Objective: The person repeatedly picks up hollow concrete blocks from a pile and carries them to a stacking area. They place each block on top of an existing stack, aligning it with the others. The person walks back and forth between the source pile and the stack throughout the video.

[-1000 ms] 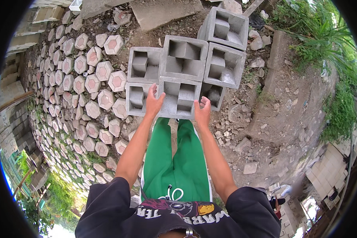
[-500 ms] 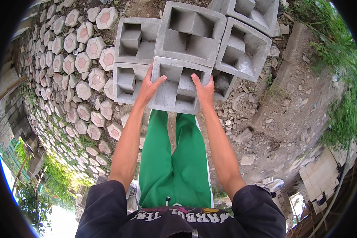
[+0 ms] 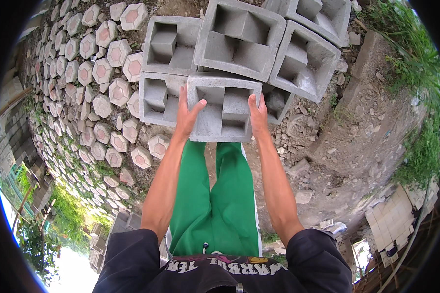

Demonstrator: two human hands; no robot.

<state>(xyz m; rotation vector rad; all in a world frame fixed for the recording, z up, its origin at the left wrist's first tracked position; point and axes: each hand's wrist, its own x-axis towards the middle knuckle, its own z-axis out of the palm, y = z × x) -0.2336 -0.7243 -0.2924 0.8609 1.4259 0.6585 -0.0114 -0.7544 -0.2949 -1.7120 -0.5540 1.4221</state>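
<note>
A grey hollow concrete block (image 3: 208, 122) with stepped recesses is right in front of my legs, at the near side of a stack of similar blocks. My left hand (image 3: 187, 117) is closed against its left wall, thumb hooked over the rim. My right hand (image 3: 259, 118) presses the opposite wall, with the thumb along the rim. The fingers on the outer sides are partly hidden. Just beyond sits a larger-looking block (image 3: 266, 54), its near edge beside the held one. Other blocks (image 3: 185, 46) stand to the left, and another block (image 3: 322, 73) lies tilted to the right.
Many hexagonal paving stones (image 3: 102, 71) with pinkish centres spread over the ground at left. Broken rubble (image 3: 298, 127) and bare soil lie to the right, beside a low raised edge (image 3: 359, 73). Green plants (image 3: 415, 58) grow at the far right.
The held block has turned slightly and now sits squarer to me, a little nearer. My right thumb has shifted from inside the block outward to its right rim.
</note>
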